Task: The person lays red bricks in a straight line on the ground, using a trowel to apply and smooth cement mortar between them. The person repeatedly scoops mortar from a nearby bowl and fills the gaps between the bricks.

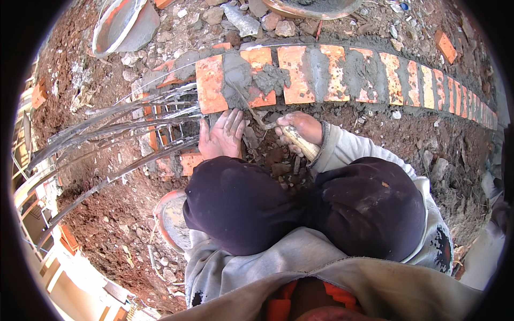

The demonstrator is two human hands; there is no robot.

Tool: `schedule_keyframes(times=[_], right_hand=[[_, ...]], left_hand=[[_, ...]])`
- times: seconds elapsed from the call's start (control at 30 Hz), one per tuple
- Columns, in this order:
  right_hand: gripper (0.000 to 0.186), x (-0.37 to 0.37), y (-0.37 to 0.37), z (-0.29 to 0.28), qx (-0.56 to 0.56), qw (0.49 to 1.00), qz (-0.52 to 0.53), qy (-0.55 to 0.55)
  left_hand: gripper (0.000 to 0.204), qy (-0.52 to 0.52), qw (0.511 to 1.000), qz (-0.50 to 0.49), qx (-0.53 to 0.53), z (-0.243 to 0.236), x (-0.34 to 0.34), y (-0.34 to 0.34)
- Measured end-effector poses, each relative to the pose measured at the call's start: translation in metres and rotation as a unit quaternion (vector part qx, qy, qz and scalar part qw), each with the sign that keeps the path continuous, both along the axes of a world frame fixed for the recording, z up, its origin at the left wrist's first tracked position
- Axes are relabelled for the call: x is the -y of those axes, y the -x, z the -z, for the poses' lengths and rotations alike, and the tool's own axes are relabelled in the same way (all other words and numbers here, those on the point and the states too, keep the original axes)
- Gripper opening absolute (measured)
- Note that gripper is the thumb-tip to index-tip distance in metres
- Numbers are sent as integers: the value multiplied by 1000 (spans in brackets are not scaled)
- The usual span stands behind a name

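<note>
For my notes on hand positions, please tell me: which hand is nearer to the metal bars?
The left hand. It is open, just to the right of the metal bars; the right hand is farther right, holding a trowel.

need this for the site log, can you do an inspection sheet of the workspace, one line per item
surface: uneven reddish-brown soil, strewn with stones
brick wall: curved in this fisheye view; grey mortar between and on bricks
trowel: wooden handle gripped, blade end over the wall
clutter: basin with grey mix at top, container at upper left, loose brick at upper right
left hand: open, palm up, at the wall's near edge; contact unclear
right hand: closed around the trowel handle
cables: nothing seen
surroundings: metal bars left of the wall; far left rim too distorted to identify
</note>
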State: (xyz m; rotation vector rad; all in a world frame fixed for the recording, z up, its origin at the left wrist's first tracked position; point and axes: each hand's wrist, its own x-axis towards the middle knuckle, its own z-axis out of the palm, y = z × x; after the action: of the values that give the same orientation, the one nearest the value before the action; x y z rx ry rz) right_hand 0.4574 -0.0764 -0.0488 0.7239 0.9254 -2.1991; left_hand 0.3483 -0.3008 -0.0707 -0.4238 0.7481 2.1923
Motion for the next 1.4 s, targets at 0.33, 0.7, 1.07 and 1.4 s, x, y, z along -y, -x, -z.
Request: schedule_keyframes(times=[0.33, 0.7, 1.07, 1.4], right_hand=[[25, -8, -38, 8, 25, 990, 130, 57], [26, -17, -32, 10, 26, 984, 176, 18], [27, -36, -44, -7, 23, 976, 217, -2], [26, -30, -35, -4, 7, 987, 162, 12]], left_hand=[[77, 40, 999, 15, 23, 1, 3, 0], [61, 204, 940, 231, -144, -24, -19, 15], [73, 176, 879, 280, -343, 3, -114, 37], [59, 362, 679, 254, -586, -4, -147, 111]])
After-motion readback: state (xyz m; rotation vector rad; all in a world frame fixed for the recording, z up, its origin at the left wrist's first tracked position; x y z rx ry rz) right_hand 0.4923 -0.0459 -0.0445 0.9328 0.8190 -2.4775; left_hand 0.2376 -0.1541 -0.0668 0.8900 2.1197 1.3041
